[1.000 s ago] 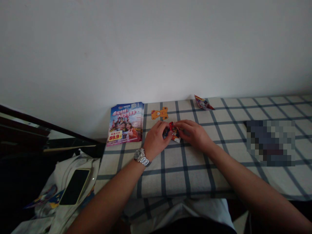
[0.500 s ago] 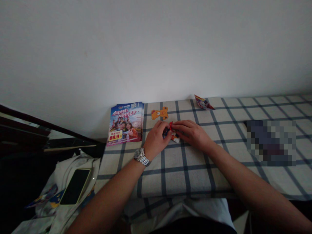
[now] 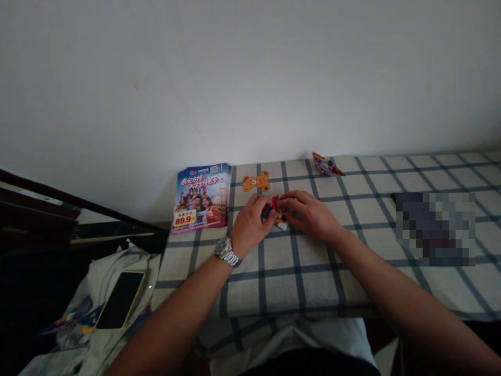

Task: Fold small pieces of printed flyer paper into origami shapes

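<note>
Your left hand (image 3: 253,222) is curled to a narrow pinch, thumb and fingers set on the left side of the small printed packet (image 3: 281,221). Your right hand (image 3: 313,215) is bent over the packet's right side, fingertips drawn close together on it; its thumb contact is hidden. The packet sits between both hands, low over the desk (image 3: 321,284), its red tip up and a pale corner showing on the near side.

Step in hand, as judged: two-handed fingertip work on the packet's red end. The next move calls for a steady left pinch while the right fingertips work with fine control; avoid crushing the packet.

Just beyond the left hand, note the flat bear figure (image 3: 256,181). To its left lies the leaflet stack (image 3: 200,203). Far right of the hands, near the wall (image 3: 250,78), rests a second packet (image 3: 326,165). Well to the right is a dark, pixelated item (image 3: 430,230). At near left, off the desk, lies a phone (image 3: 120,300).
</note>
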The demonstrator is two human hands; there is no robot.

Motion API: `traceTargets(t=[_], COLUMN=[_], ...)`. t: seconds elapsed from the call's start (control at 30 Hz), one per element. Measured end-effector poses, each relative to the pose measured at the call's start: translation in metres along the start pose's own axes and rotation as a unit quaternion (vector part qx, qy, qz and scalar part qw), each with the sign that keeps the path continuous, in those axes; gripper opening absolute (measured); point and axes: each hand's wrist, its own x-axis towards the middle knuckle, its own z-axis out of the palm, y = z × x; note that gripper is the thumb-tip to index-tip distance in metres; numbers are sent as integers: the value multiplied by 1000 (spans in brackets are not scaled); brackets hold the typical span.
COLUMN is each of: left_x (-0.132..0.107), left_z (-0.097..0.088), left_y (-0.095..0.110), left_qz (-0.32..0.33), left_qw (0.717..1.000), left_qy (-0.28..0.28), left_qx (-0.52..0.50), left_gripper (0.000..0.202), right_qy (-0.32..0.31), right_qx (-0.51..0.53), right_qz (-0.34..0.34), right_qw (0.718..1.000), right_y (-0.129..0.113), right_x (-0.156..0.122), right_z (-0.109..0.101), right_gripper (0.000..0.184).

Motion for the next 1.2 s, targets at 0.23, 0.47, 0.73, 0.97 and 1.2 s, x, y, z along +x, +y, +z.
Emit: traceTargets(t=[0.23, 0.47, 0.73, 0.97, 1.2], left_x=[1, 0, 0, 0, 0], left_z=[-1, 0, 0, 0, -1], left_y=[2, -2, -1, -1, 0], left_qz=[-2, 1, 1, 6, 1], left_qw=[1000, 1000, 1000, 1000, 1000], left_qy=[-5, -4, -1, -2, -3], left_qx=[-4, -5, -10, -9, -8], left_gripper=[9, 9, 8, 6, 8], right_qy=[-9, -13, -19, -10, -12], right_qx=[-14, -6, 4, 17, -5], right_qz=[6, -3, -26, -24, -9], right_qw=[1000, 1000, 999, 1000, 1000], right_y=[3, 2, 4, 7, 5], right_x=[-2, -1, -1, -3, -4], right_z=[2, 1, 0, 2, 1], right_gripper=[25, 28, 28, 26, 27])
